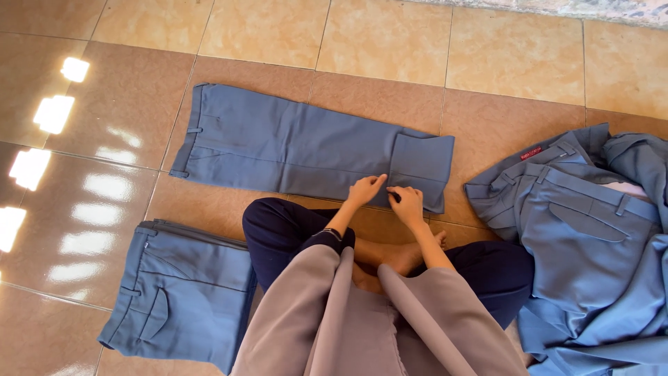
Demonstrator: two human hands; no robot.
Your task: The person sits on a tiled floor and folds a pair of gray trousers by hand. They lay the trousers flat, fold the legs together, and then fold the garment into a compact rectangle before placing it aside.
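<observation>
Hands, left hand (367,189) and right hand (407,203), press flat with fingers loosely spread, gripping nothing, on soft, limp blue-grey trousers (306,147) spread mid-frame on the tiled floor (515,56), best pinched at the folded cuff.

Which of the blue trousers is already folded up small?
The folded trousers at the lower left, beside the person's knee. The trousers under both hands lie stretched out long, and the ones on the right sit in a rumpled pile.
</observation>
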